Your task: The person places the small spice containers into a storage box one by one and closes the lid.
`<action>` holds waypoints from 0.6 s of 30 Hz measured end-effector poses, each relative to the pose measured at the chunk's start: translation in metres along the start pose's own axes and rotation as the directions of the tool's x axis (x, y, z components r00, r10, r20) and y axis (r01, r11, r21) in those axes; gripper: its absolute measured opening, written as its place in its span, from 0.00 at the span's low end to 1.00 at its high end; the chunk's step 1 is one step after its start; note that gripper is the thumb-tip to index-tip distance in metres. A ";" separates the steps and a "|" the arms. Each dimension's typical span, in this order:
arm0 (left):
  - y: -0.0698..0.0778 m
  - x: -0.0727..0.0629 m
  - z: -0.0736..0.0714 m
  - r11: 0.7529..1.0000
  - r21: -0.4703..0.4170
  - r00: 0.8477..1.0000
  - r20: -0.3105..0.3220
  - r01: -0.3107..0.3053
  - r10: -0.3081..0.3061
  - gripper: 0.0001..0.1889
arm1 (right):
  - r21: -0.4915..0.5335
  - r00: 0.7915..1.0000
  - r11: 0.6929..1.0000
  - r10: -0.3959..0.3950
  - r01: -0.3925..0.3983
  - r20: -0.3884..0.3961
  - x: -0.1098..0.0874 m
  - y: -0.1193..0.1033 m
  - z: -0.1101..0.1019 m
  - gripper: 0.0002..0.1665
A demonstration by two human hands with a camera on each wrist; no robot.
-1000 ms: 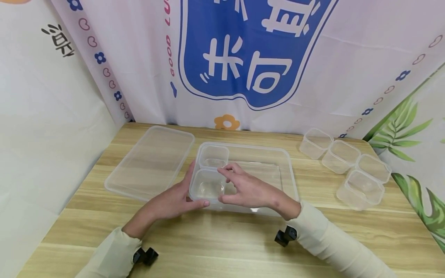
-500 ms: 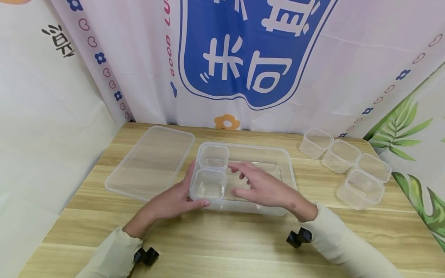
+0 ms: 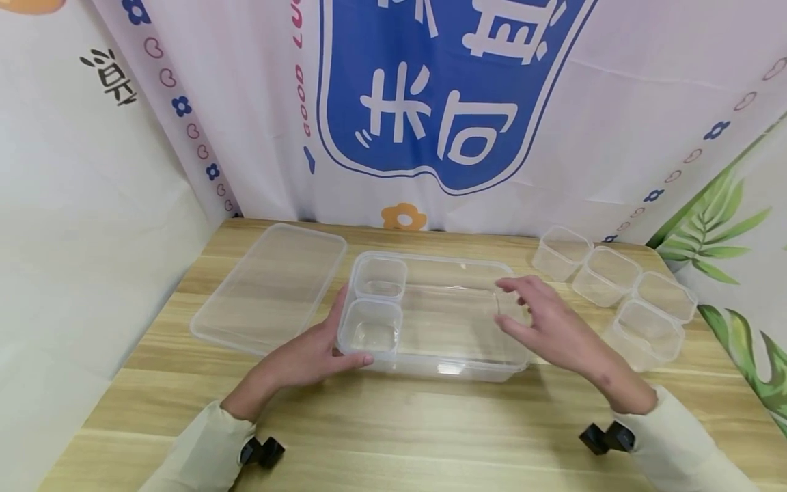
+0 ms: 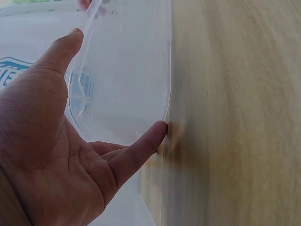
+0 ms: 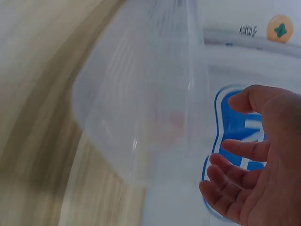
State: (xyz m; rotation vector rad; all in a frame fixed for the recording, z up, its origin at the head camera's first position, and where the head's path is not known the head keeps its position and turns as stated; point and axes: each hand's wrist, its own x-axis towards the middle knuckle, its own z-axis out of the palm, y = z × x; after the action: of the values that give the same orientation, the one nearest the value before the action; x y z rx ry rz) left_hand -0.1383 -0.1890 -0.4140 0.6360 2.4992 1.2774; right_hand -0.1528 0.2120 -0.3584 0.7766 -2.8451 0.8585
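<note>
A large clear plastic food box (image 3: pixel 455 321) sits in the middle of the wooden table. Two small clear containers stand inside at its left end, the far one (image 3: pixel 380 279) behind the near one (image 3: pixel 371 326). My left hand (image 3: pixel 313 352) holds the box's near left corner, thumb on the front side and fingers along the left side. In the left wrist view, the little finger of the left hand (image 4: pixel 61 127) reaches the box's lower edge. Over the box's right end, my right hand (image 3: pixel 544 321) is in the air, fingers loosely bent with nothing between them.
A clear flat lid (image 3: pixel 270 283) lies left of the box. Several small clear containers stand at the table's right, among them a back one (image 3: pixel 561 253) and a front one (image 3: pixel 645 335). A printed cloth (image 3: pixel 264 116) hangs behind the table.
My right hand has come away from the near small container and moved right across the box to its right end. The left hand has stayed at the corner.
</note>
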 end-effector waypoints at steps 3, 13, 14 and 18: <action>0.001 0.002 0.001 1.000 0.000 1.000 0.001 0.003 -0.003 0.65 | -0.079 0.997 0.996 0.027 -0.032 -0.071 -0.016 0.018 -0.009 0.32; -0.001 0.000 0.003 1.000 0.008 1.000 -0.003 0.019 -0.018 0.65 | -0.233 0.961 0.960 0.091 -0.154 -0.263 -0.066 0.077 -0.036 0.40; -0.001 0.000 0.003 1.000 0.009 1.000 -0.003 0.018 -0.018 0.65 | -0.236 0.956 0.956 0.106 -0.174 -0.273 -0.071 0.083 -0.038 0.41; -0.001 0.001 0.003 1.000 0.020 1.000 -0.008 0.023 -0.022 0.65 | -0.240 0.938 0.938 0.175 -0.251 -0.300 -0.085 0.102 -0.047 0.44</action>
State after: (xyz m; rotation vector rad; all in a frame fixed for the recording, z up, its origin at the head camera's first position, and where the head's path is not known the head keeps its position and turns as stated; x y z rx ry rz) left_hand -0.1379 -0.1868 -0.4163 0.6067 2.5211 1.2512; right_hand -0.1322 0.3483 -0.3869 0.2889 -2.7426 0.5194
